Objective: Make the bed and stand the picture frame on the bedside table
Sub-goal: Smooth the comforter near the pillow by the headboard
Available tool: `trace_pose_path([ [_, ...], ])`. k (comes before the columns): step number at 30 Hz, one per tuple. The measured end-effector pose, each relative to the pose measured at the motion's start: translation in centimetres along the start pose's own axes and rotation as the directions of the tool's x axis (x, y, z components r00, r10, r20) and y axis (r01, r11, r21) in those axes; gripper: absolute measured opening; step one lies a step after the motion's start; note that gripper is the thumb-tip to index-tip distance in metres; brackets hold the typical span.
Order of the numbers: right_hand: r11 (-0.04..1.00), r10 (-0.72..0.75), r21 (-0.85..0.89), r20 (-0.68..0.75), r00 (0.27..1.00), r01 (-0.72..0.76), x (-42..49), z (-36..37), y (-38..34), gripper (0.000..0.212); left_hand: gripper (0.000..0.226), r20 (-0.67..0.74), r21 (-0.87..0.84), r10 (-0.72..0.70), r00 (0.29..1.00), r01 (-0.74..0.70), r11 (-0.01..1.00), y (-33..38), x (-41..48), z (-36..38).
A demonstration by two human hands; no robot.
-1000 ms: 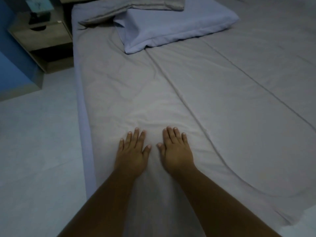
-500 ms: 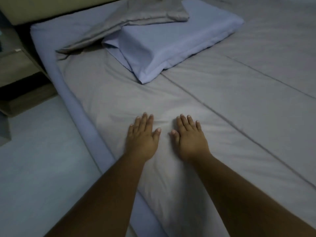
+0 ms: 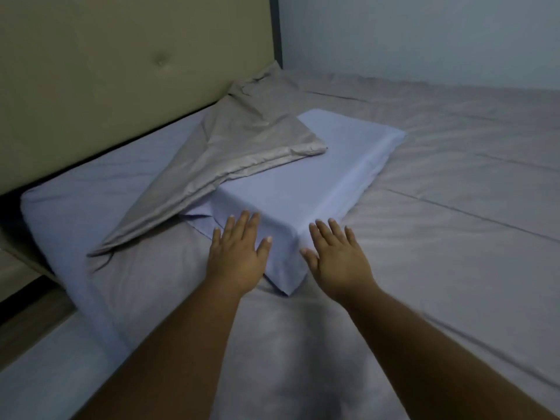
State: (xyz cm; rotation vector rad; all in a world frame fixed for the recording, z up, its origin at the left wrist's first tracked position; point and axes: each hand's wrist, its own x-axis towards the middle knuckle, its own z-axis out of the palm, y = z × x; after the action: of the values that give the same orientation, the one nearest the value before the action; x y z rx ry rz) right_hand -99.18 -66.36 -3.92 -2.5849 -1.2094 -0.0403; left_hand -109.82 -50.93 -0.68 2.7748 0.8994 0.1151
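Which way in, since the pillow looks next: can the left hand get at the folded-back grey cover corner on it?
Probably yes. The left hand is open at the pillow's near end, and nothing lies between it and the grey cover corner.

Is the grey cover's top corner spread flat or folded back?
Folded back: the grey cover corner lies turned over the blue pillow.
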Motion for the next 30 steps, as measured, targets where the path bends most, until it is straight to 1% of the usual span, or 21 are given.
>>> trace_pose_path([
  [4,0.997,0.075,0.007,-0.027,0.997,-0.075,6.6,0.2,-3.5,0.082,0.062,-0.018,0.007,0.053,0.998,-0.053,0.999,-3.7,6.3,-2.1],
  [7,0.994,0.107,0.008,-0.062,0.992,-0.106,11.9,0.2,-6.0,0.085,0.062,-0.026,0.006,0.124,0.992,-0.124,0.992,-6.0,11.9,-3.9],
  [10,0.988,0.145,-0.037,-0.125,0.981,-0.150,18.1,0.3,-7.7,0.081,0.062,-0.025,-0.008,0.201,0.979,-0.201,0.980,-8.2,18.4,-5.2],
  [14,0.955,0.283,-0.040,-0.186,0.941,-0.295,25.1,0.9,-9.3,0.060,0.063,-0.003,-0.004,0.309,0.951,-0.309,0.951,-11.3,25.6,-5.9],
  [17,0.919,0.388,0.009,-0.192,0.901,-0.394,28.3,1.9,-10.1,0.058,0.064,0.045,0.010,0.369,0.928,-0.370,0.929,-12.8,29.1,-5.5],
  [20,0.900,0.430,0.006,-0.185,0.884,-0.437,30.0,2.9,-9.8,0.058,0.064,0.070,-0.009,0.417,0.906,-0.418,0.908,-12.6,31.7,-4.6],
  [24,0.887,0.448,-0.023,-0.199,0.871,-0.461,31.9,4.2,-8.1,0.057,0.064,0.091,-0.062,0.480,0.872,-0.476,0.877,-9.9,34.2,-2.4],
  [28,0.855,0.501,-0.014,-0.231,0.834,-0.518,33.1,6.4,-5.8,0.054,0.062,0.095,-0.038,0.540,0.837,-0.539,0.842,-7.2,36.3,0.6],
  [30,0.837,0.533,-0.004,-0.224,0.816,-0.547,32.9,7.9,-4.6,0.054,0.064,0.115,-0.029,0.553,0.825,-0.553,0.832,-6.5,37.4,2.2],
])
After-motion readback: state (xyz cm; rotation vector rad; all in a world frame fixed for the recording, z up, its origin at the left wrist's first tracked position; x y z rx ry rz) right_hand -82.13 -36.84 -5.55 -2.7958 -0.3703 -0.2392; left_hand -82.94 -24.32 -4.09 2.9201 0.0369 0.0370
